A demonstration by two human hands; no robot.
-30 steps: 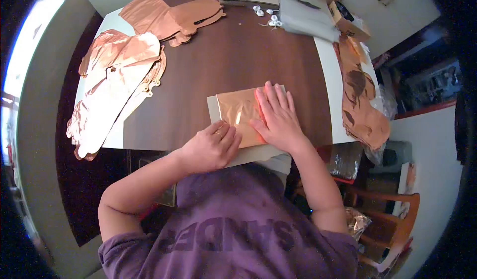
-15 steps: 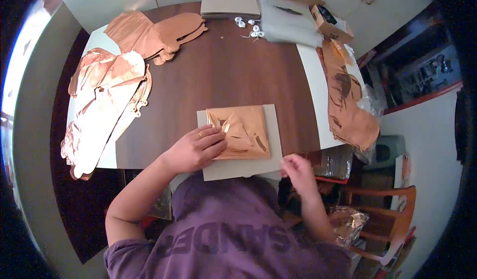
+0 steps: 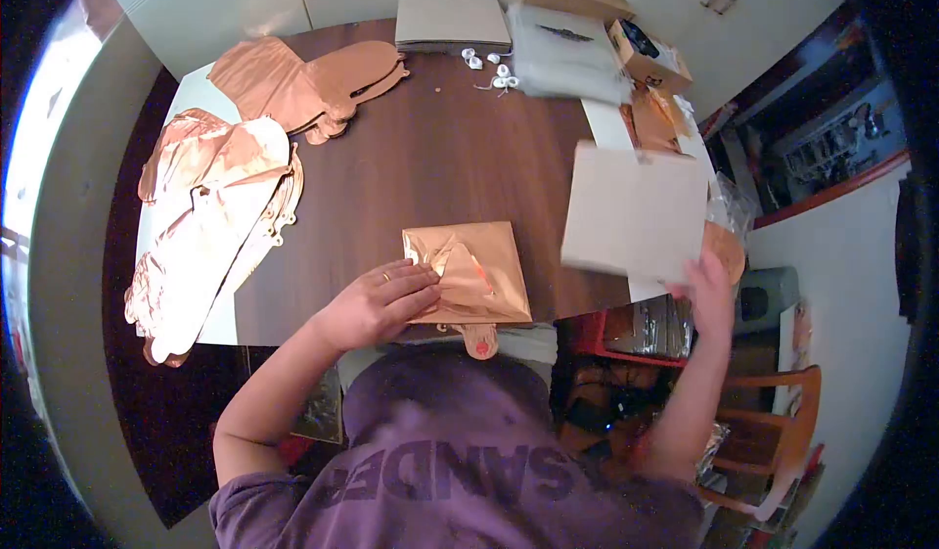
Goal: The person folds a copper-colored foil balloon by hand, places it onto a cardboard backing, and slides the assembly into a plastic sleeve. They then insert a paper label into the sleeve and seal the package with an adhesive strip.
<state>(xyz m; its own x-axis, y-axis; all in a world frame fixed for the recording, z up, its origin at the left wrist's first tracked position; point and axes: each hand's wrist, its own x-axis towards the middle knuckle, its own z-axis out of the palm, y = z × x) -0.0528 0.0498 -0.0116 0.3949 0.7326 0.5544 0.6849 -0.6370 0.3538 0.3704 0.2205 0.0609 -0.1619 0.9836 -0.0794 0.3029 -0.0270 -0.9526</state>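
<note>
My left hand (image 3: pixel 383 304) lies with its fingers spread flat on the left part of a folded copper-coloured foil packet (image 3: pixel 489 265) at the table's front edge. A foil tab (image 3: pixel 480 342) with a small red mark sticks out below the packet. My right hand (image 3: pixel 706 290), blurred, grips the lower right corner of a square grey card (image 3: pixel 636 208). The card is raised over the table's right side and covers part of the foil piece (image 3: pixel 725 248) there.
Large foil pieces (image 3: pixel 210 226) lie at the left, with more foil (image 3: pixel 284 84) behind them. A stack of grey cards (image 3: pixel 452 22), small white ties (image 3: pixel 504 77), clear plastic bags (image 3: pixel 567 55) and an open carton (image 3: pixel 650 60) are along the back. A wooden chair (image 3: pixel 773 432) stands right.
My right hand has taken hold of the card, which was under the packet, and moved it up and right. The foil tab now shows. My left hand has stayed on the packet.
</note>
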